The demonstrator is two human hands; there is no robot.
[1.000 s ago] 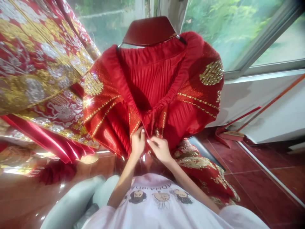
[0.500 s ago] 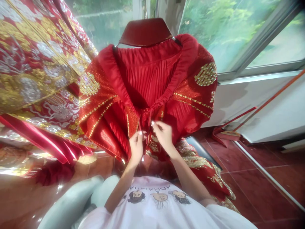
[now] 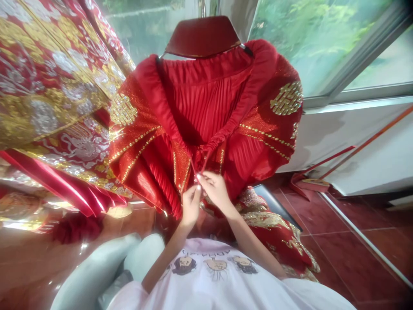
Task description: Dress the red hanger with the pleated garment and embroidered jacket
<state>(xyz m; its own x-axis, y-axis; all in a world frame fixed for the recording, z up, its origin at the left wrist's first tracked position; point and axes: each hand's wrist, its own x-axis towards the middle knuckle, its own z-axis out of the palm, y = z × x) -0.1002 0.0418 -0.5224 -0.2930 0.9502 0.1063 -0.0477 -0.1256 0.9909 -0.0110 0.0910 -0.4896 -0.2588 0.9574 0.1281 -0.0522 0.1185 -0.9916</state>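
Observation:
A red pleated skirt (image 3: 200, 107) with gold beading and gathered waistband hangs from a hanger with a dark red top (image 3: 203, 36), in front of the window. Two thin red drawstrings (image 3: 193, 165) run down from the front of the waistband to my hands. My left hand (image 3: 191, 202) is closed, with thumb and finger pinching a drawstring. My right hand (image 3: 213, 185) also pinches a drawstring, its fingertips close to those of the left. The strings appear to cross between the fingers; their ends are hidden.
A large red, gold and silver embroidered cloth (image 3: 51, 86) hangs at the left. Lower right, another red and gold embroidered garment (image 3: 277, 237) lies beside a dark flat panel. A red dustpan (image 3: 300, 183) and a long orange pole (image 3: 371, 146) lean near the wall.
My hands have come together, the right moving down and left towards the left hand. The drawstrings now stretch taut from the waistband and meet at the fingertips.

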